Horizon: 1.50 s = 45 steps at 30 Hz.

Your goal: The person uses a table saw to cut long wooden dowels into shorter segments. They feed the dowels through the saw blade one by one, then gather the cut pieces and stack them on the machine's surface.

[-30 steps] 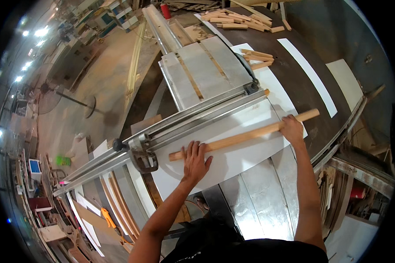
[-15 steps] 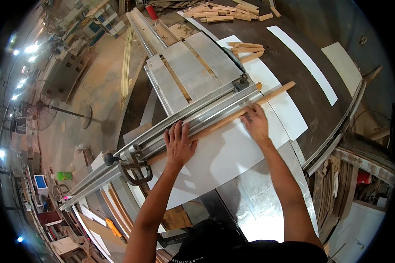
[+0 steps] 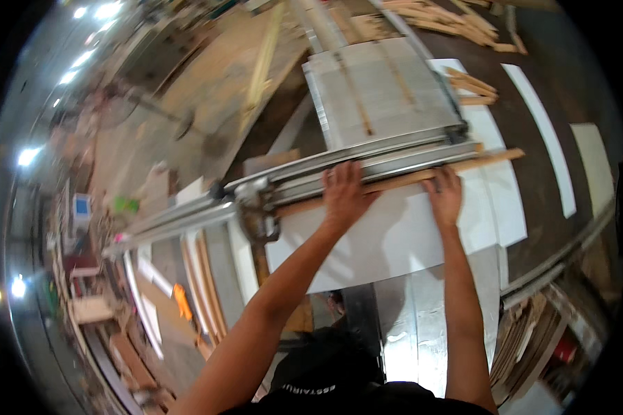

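A long wooden strip (image 3: 401,182) lies along the near side of a metal fence rail (image 3: 408,156), over a white panel (image 3: 367,238). My left hand (image 3: 345,197) is closed over rail and strip, its fingers on the rail and its thumb by the strip. Farther right, my right hand (image 3: 446,199) grips the same strip, fingertips on top. The strip's right end sticks out past the rail's end. A metal clamp with a looped handle (image 3: 257,211) sits on the rail left of my left hand.
Beyond the rail is a slotted metal table (image 3: 381,90). Short wood pieces (image 3: 474,86) lie on white board at the far right, with a larger pile (image 3: 443,17) behind. A white curved strip (image 3: 543,138) rests on the dark tabletop. An orange-handled tool (image 3: 181,301) lies at the lower left.
The head view has swung, so the scene sits farther right and is blurred. My right hand has slid a little left along the strip, closer to my left hand.
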{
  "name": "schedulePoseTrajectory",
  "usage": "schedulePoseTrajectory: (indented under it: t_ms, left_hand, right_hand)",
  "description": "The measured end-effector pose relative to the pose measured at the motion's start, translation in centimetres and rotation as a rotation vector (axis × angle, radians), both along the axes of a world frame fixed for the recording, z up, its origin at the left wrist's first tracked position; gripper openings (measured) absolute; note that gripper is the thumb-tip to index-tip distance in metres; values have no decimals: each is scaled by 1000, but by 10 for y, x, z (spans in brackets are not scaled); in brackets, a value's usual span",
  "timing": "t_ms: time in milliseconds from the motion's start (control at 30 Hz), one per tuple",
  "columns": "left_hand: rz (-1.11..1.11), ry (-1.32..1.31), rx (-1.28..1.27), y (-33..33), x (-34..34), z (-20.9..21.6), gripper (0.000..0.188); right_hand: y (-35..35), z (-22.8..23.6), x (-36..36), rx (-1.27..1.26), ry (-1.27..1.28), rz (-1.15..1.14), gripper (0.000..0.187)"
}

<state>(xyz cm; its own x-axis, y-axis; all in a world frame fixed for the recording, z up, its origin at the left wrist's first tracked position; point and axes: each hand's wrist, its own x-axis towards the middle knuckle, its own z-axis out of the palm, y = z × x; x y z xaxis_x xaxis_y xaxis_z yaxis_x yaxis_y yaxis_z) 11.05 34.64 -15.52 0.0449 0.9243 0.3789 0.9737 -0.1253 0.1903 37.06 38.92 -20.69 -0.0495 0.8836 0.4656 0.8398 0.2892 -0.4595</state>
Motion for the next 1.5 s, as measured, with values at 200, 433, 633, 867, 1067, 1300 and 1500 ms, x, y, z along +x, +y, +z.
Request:
schedulePoseTrajectory:
  t_ms: [200, 433, 633, 867, 1067, 1300, 1500]
  left_hand:
    - [10, -121, -24, -1, 2, 2, 88]
    - [-32, -98, -28, 0, 0, 7, 84]
    - [-90, -73, -116, 24, 27, 17, 90]
    - [-147, -8, 22, 50, 72, 6, 88]
    - [-161, 15, 70, 52, 76, 7, 84]
    - [-150, 52, 24, 48, 69, 8, 87]
    - [-150, 41, -8, 50, 71, 8, 86]
  right_hand:
    - [-5, 15, -10, -3, -129, -93, 41]
    - [4, 10, -2, -66, -26, 28, 39]
    - [12, 1, 5, -32, 5, 18, 38]
    - [5, 14, -6, -25, 41, 66, 41]
    - [2, 24, -6, -29, 72, 40, 41]
    - [-10, 38, -20, -150, 646, -379, 46]
    - [26, 31, -10, -303, 779, -561, 57]
